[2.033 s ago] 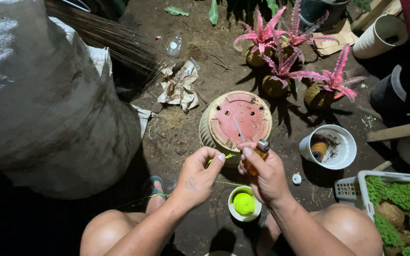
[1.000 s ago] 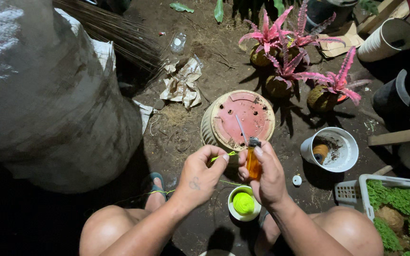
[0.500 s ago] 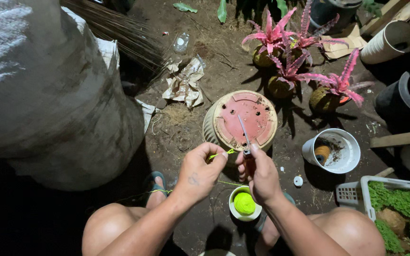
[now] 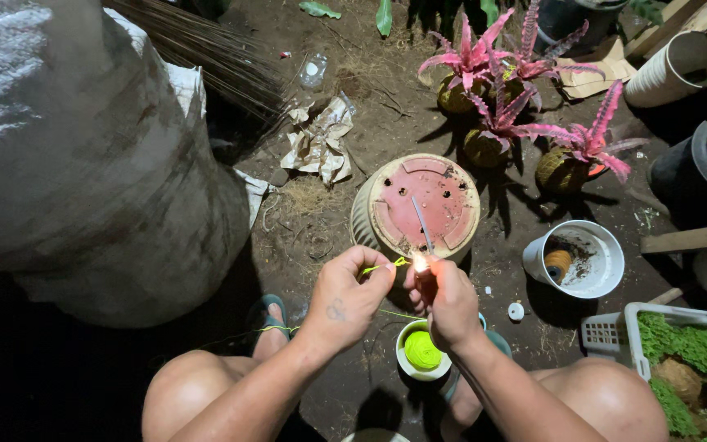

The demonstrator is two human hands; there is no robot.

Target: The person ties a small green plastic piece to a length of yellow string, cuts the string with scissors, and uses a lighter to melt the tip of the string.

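Between left fingers (image 4: 380,274): green string (image 4: 388,265), beside flame (image 4: 420,263).

A big grey sack (image 4: 83,155) fills the left side, a broom (image 4: 206,49) of thin twigs beside it. Crumpled paper (image 4: 319,143) lies on the dirt. Three pink plants (image 4: 517,98) stand at the upper right, near a stack of cups (image 4: 673,69). A white bowl (image 4: 595,282) sits below them, and a crate (image 4: 615,327) of moss (image 4: 697,352) at the lower right.
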